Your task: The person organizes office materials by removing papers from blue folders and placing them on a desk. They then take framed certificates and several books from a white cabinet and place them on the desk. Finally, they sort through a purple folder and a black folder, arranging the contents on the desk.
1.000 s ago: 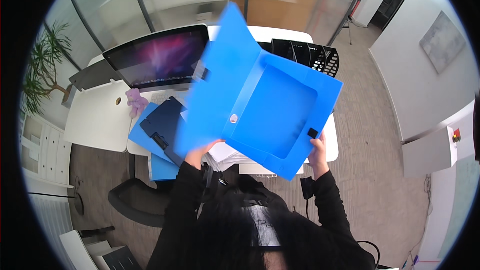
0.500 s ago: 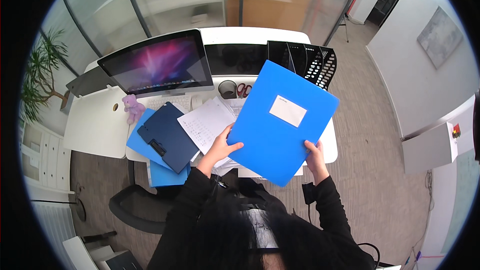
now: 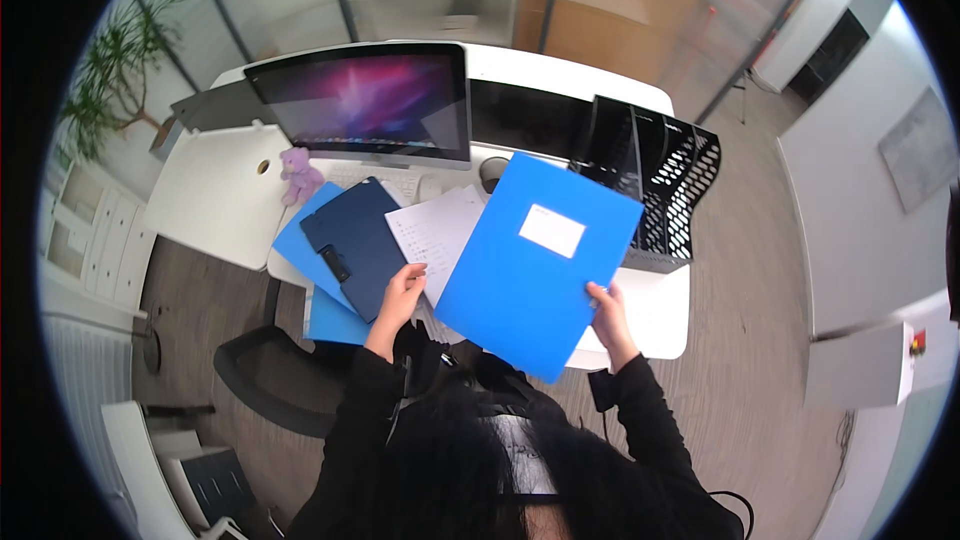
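A large blue document folder (image 3: 520,290) with a white label is tilted over the desk's front. My right hand (image 3: 610,318) grips its right edge, thumb on the front face. My left hand (image 3: 402,295) is off the folder, fingers loosely extended with nothing in them, just over the lower edge of the papers. Beneath it lie handwritten white sheets (image 3: 435,225), partly hidden by the folder. Left of them, a dark navy clipboard (image 3: 365,235) with a black clip rests on a lighter blue folder (image 3: 296,240); another blue folder (image 3: 332,322) sticks out at the desk's front edge.
Behind the folder stands a black file rack (image 3: 672,180) at the desk's right. A monitor (image 3: 365,100), a keyboard (image 3: 375,180), a dark pen cup (image 3: 492,173) and a purple teddy bear (image 3: 299,175) stand farther back. A black chair (image 3: 265,390) is at the lower left.
My left hand has let go of the folder and moved left, away from its edge. The folder has come lower and slightly left, held by my right hand. The head view has shifted.
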{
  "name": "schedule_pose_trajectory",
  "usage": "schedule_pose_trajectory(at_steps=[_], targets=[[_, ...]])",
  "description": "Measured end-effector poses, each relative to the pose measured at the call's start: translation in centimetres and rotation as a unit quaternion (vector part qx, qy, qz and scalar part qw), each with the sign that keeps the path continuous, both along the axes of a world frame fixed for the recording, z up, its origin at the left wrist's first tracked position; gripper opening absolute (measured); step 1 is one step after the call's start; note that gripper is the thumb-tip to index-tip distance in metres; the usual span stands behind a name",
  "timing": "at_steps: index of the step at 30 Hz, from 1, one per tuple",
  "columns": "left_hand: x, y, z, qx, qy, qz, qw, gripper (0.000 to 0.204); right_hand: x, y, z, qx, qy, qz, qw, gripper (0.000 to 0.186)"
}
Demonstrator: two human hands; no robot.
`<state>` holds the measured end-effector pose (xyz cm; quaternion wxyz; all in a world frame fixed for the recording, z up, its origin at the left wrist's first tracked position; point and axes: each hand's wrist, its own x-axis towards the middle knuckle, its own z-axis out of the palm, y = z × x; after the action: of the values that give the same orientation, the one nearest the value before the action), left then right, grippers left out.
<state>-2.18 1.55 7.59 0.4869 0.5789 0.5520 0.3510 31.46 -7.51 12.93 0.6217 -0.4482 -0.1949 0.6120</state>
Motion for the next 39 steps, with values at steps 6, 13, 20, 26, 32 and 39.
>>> schedule_pose_trajectory(at_steps=[6, 13, 20, 26, 32, 39], targets=[[-5.8, -4.2, 2.5, 0.02, -0.013, 0.154, 0.988, 0.025, -5.1, 5.0, -5.9, -0.048, 0.004, 0.054, 0.997, 0.038], [-9.0, -12.5, 5.1, 0.011, -0.013, 0.316, 0.949, 0.022, -3.6, 7.7, -15.8, -0.103, 0.082, 0.073, 0.989, 0.042], [-8.8, -18.9, 5.7, 0.037, -0.037, 0.438, 0.897, 0.022, -3.6, 8.8, -14.4, -0.109, -0.275, 0.066, 0.953, 0.056], [-8.4, -21.5, 7.6, 0.091, -0.065, 0.477, 0.872, 0.021, -5.2, 10.3, -11.8, 0.005, -0.431, 0.027, 0.902, 0.069], [-13.8, -29.5, 8.6, 0.154, 0.012, 0.557, 0.816, 0.017, -13.4, 9.2, -6.0, 0.078, -0.3, 0.197, 0.93, 0.048], [-23.7, -45.3, 5.7, 0.15, 0.011, 0.67, 0.727, 0.016, -31.2, 3.7, 3.1, 0.212, -0.185, 0.358, 0.89, 0.015]])
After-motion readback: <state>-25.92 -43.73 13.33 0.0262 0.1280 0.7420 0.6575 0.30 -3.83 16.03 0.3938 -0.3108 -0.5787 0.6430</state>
